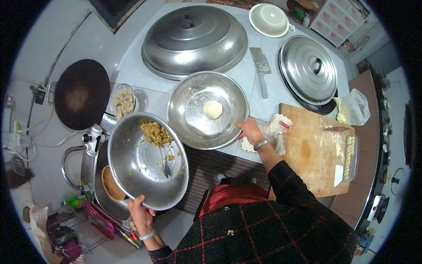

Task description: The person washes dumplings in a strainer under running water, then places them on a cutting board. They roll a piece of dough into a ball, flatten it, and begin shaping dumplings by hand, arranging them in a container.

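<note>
My left hand (141, 211) grips the near rim of a large steel bowl (158, 194). A clump of chopped filling (155, 132) clings to the far side of that bowl, with a metal spoon (165, 166) lying below it. My right hand (251, 131) holds the right rim of a second steel bowl (188, 112), fingers curled over the edge. In this bowl sits a round ball of dough (212, 109), with floury residue around it. The two bowls meet or overlap at their rims; I cannot tell if they touch.
Behind stands a big domed lid (194, 36). A cleaver (260, 62) lies near another lid (310, 69). On the right is a floured wooden board (310, 145) beside a cloth (272, 132). A sink faucet (95, 140) and a glass bowl of dumplings (123, 100) are at left.
</note>
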Action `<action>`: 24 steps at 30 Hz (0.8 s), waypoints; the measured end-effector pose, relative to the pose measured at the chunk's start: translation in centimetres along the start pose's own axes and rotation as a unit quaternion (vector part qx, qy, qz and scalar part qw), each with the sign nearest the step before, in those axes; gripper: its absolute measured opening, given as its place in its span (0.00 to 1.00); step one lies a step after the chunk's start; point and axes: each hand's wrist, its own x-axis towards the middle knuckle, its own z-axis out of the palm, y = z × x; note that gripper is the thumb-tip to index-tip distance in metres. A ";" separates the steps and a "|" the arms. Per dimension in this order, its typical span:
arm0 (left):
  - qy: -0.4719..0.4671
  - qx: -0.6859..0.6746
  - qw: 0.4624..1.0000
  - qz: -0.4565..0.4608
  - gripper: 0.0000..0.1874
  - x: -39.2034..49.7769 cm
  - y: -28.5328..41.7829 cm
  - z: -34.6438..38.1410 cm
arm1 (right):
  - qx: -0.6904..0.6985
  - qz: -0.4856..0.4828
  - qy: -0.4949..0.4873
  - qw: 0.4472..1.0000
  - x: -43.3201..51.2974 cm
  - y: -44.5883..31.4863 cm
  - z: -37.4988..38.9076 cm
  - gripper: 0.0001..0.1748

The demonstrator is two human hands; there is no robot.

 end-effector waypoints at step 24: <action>-0.167 0.099 0.981 -0.025 0.07 10.4 -8.7 19.6 | 0.073 -0.121 0.336 0.931 -22.7 -1.7 -21.9 0.14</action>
